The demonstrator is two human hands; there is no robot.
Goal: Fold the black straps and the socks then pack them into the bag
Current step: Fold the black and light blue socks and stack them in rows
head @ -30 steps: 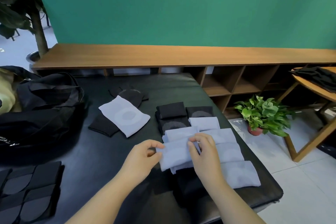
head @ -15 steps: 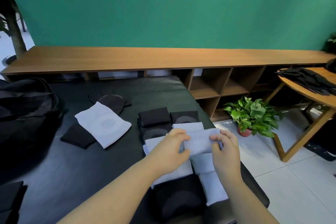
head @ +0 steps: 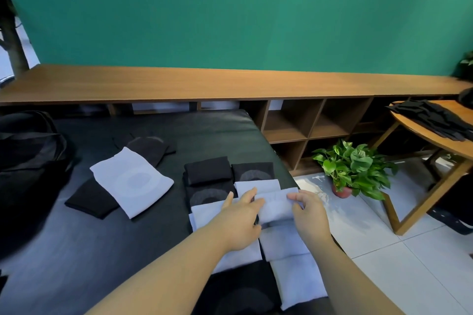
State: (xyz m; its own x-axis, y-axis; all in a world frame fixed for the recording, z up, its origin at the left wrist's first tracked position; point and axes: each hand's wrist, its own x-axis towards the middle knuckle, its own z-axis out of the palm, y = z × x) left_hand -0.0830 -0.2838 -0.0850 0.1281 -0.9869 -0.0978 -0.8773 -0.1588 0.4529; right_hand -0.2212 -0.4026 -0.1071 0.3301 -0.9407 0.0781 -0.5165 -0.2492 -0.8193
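A: Where now?

B: Over the right edge of the black table (head: pixel 225 130), both hands on one folded white sock (head: pixel 276 206).

A: Grip?

B: Left hand (head: pixel 239 222) laid on the sock's left end, fingers nearly straight, flat on the cloth, not curled round it. Right hand (head: pixel 311 215) pinching the right end between thumb and fingertips.

A: And beneath?

B: More folded white socks, stacked in a row running toward the near right corner: one (head: pixel 256 185) just behind the held sock, two (head: pixel 284 243) and (head: pixel 298 279) nearer. Another white one (head: pixel 204 212) partly under the left wrist.

A: Black ones?

B: Folded, at the far end of the row: two side by side (head: pixel 207 169) and (head: pixel 253 171), a third (head: pixel 208 194) just in front. More black cloth (head: pixel 243 294) at the near edge, hard to make out.

A: Still unfolded?

B: Mid-table, a white sock (head: pixel 131 181) lying flat across a black one (head: pixel 89 199), another black sock (head: pixel 148 148) just behind.

A: Bag?

B: Black bag (head: pixel 28 156) at the left edge, well apart from the hands.

A: Off the table?

B: Potted plant (head: pixel 353 166) on the floor, beside a wooden shelf (head: pixel 230 84).
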